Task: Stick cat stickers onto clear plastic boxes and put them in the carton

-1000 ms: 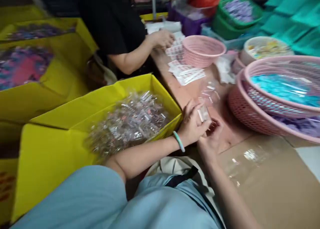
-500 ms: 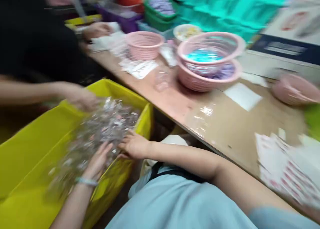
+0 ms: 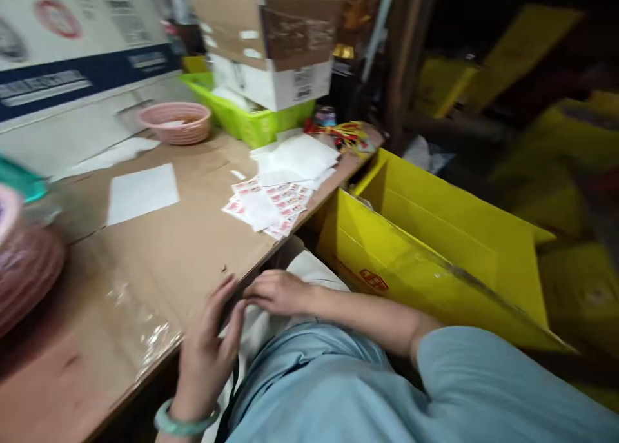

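My left hand (image 3: 206,349), with a pale green bangle (image 3: 186,423) on its wrist, is at the table's front edge. Its thumb and fingers are apart and hold nothing. Close beside it, my right hand (image 3: 278,293) hangs over my lap, fingers loosely bent and pointing at the left thumb; I see nothing in it. Whether the fingertips touch is blurred. Clear plastic bags (image 3: 157,340) lie on the table just left of my left hand. Sheets of printed stickers (image 3: 285,204) and white paper (image 3: 297,159) lie beyond my hands.
A yellow box (image 3: 411,269) stands open at the right, against the table. On the cardboard-covered table (image 3: 193,243) are a pink basket (image 3: 176,124), a green basket (image 3: 251,126) holding a carton (image 3: 300,56), a white sheet (image 3: 142,193) and stacked pink basins (image 3: 29,275) at left.
The view has swung right, away from the yellow box of small clear-wrapped pieces and the other person's arm. Both my hands have left that box and are now by the table edge.
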The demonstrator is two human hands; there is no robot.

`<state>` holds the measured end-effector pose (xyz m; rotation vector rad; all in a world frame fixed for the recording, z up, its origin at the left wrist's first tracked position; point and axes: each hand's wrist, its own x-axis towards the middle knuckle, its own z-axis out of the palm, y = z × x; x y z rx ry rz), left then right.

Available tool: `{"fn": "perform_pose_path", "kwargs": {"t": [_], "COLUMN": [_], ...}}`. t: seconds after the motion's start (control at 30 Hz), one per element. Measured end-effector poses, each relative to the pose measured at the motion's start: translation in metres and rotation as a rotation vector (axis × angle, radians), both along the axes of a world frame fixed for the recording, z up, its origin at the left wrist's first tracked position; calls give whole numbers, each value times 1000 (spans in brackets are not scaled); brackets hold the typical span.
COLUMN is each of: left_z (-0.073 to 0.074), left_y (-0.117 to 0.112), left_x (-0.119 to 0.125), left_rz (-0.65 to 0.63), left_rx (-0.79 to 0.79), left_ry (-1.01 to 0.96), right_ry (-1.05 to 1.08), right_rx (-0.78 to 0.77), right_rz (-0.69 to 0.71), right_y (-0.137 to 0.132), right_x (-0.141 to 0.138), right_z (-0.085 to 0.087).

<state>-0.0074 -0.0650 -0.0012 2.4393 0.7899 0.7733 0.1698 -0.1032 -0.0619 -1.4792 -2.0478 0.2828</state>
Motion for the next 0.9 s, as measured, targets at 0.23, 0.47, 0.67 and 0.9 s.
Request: {"fn": "perform_pose_path", "kwargs": {"t": [0.23,0.47,0.67,0.9], "left_z": [-2,-39,-47,-54], "left_y": [-59,-94,-93,-113], "left_x": [112,144,241,505], "left_rz": [-1002,-1346,-1210,-1158], "left_rx": [-44,-62,-69,47], "left_ry": [314,519,387,464], "right_ry": [153,-85,57,518], "right_rx": [-102,-180,-448,-908], "right_rz": [-1081,-1408,-1357,-827], "right_y": [-244,-310,-282,-310], "right_x": [35,73,197,293], "right_z": [-24,-51,-12,-4]}}
